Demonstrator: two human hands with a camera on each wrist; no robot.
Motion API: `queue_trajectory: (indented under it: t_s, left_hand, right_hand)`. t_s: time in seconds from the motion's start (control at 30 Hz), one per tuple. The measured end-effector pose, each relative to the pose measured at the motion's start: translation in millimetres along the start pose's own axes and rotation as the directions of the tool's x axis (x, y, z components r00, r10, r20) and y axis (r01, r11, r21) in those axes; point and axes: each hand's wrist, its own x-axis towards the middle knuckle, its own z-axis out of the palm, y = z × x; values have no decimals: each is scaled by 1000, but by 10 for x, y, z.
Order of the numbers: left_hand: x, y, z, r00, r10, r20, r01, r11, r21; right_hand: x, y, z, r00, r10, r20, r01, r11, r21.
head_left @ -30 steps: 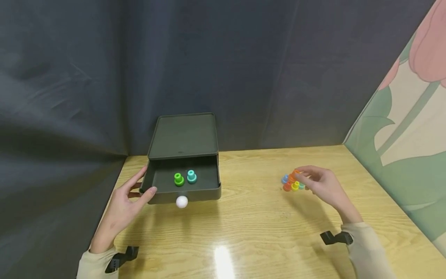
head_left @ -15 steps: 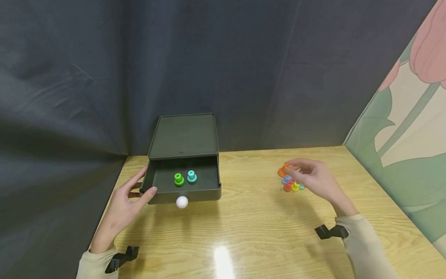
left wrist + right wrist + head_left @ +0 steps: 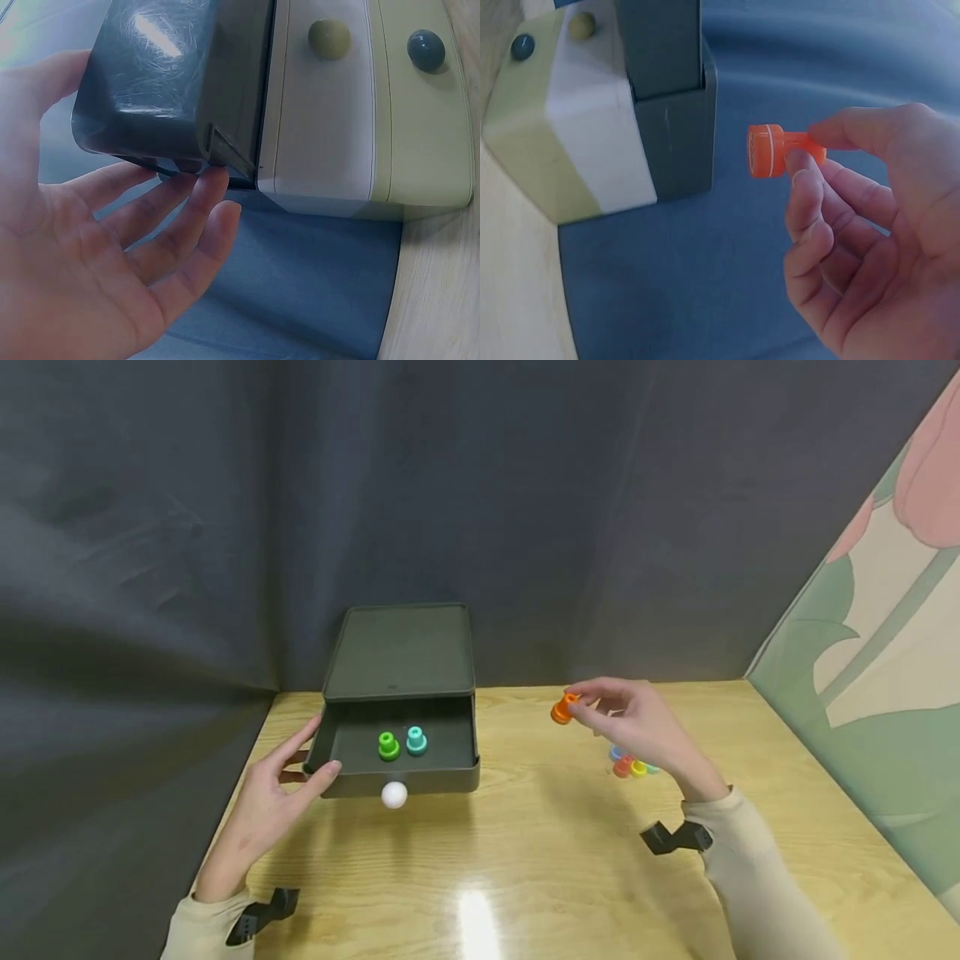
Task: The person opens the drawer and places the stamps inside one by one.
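In the head view my right hand (image 3: pixel 630 718) pinches an orange toy stamp (image 3: pixel 565 708) above the table, right of the drawer cabinet. The right wrist view shows thumb and forefinger on the narrow handle of the stamp (image 3: pixel 769 151), its round base pointing away. My left hand (image 3: pixel 273 802) holds the left front corner of the pulled-out dark drawer (image 3: pixel 442 779), thumb at the front corner, fingers along the side. Inside the drawer stand a green stamp (image 3: pixel 387 747) and a turquoise stamp (image 3: pixel 416 742), side by side.
Several more stamps, red (image 3: pixel 622 767) and yellow (image 3: pixel 638 768) among them, cluster on the wooden table (image 3: pixel 555 877), partly behind my right hand. Below the dark drawer are a white drawer (image 3: pixel 322 112) and a pale green one (image 3: pixel 424 127). A dark curtain (image 3: pixel 525 527) hangs behind.
My right hand has lifted the orange stamp off the cluster and carried it left toward the cabinet. The left hand and the drawer hold their place.
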Motion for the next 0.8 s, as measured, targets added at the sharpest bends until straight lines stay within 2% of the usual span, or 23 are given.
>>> queue_trajectory:
  t_s: [0.2,0.5,0.8]
  left_hand:
    - [-10,9,9,1000,-11,12,11,1000,10]
    - [-6,30,-35,1000,-11,-9,11,1000,21]
    - [32,35,2,1000,-11,-5,11,1000,9]
  right_hand:
    - [128,-210,114,997,-64,35,62,996,56]
    - [371,-562,371,985,-147,85,132,978,160]
    - [576,-729,642,961,-202,189,179,975,132]
